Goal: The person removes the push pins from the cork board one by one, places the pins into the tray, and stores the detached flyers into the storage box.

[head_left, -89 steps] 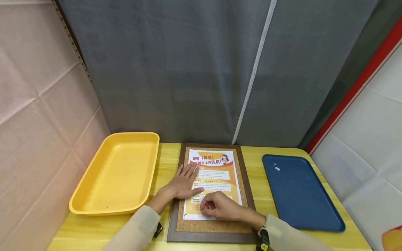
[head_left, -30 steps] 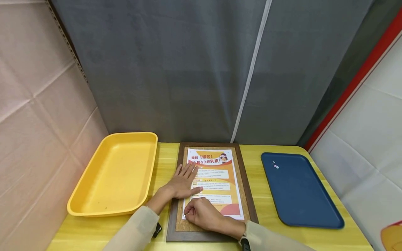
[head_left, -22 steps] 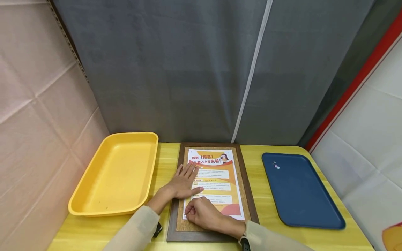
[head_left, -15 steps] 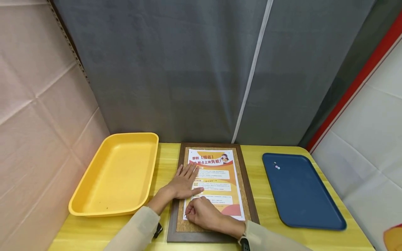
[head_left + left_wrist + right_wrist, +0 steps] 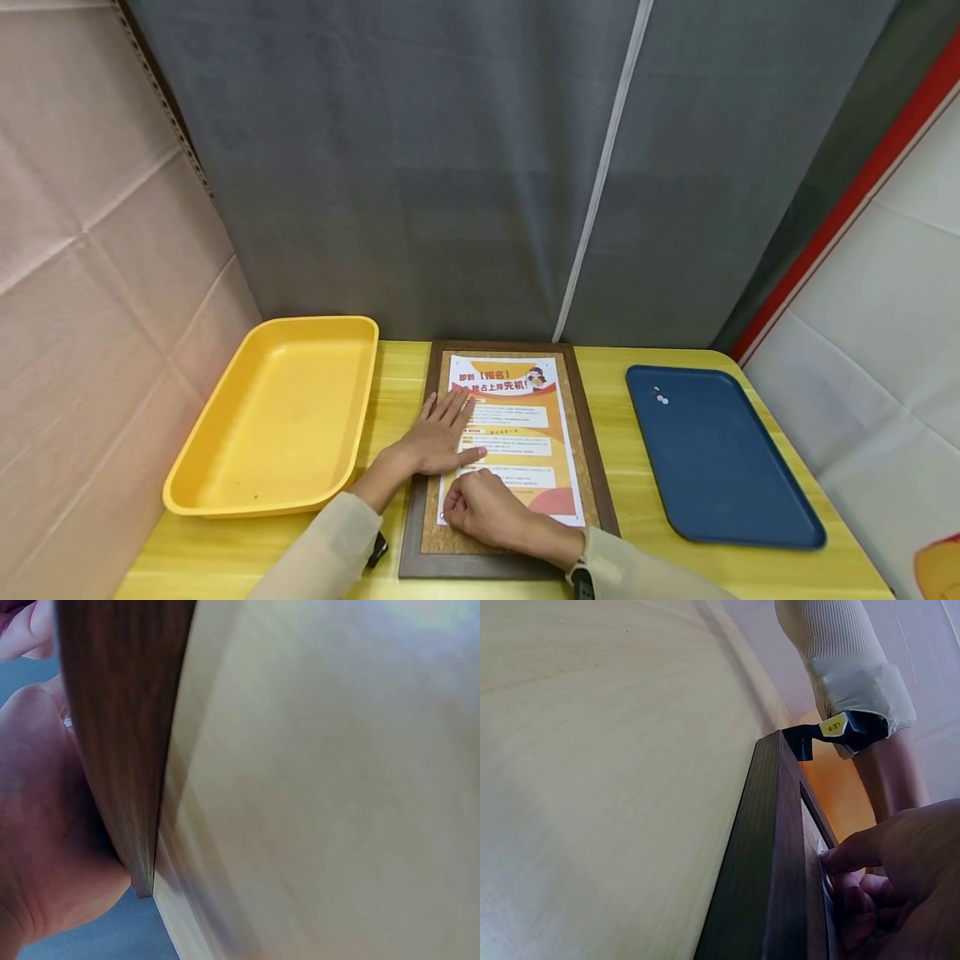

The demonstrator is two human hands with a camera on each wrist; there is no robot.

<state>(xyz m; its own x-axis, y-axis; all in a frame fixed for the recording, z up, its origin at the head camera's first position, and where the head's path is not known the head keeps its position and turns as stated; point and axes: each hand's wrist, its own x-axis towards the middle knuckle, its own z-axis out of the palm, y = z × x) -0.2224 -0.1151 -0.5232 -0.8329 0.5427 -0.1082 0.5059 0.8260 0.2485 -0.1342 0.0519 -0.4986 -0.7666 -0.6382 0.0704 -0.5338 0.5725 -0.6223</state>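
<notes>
A printed orange-and-white poster point(image 5: 517, 417) lies on a cork board with a dark wooden frame point(image 5: 507, 568). My left hand point(image 5: 438, 440) rests flat on the poster's left side, its fingers straight and spread. At the lower left corner, my right hand point(image 5: 483, 510) has its fingers curled and its thumb against a small whitish thumbtack point(image 5: 442, 515). In the right wrist view the thumb point(image 5: 844, 853) touches that whitish tack point(image 5: 823, 847), partly hidden by the hand. Tiny dots show at the poster's other corners, too small to tell apart.
A yellow tub point(image 5: 367, 392) stands on the left of the wood-grain table point(image 5: 397, 367). On the right lies a blue tray point(image 5: 731, 467) with several small tacks point(image 5: 661, 398) near its upper left corner. A grey curtain point(image 5: 405, 167) hangs behind.
Since three seconds ago my right hand has moved left and slightly down across the poster to its lower left corner. Over the last second it hardly moves. The left hand has stayed put.
</notes>
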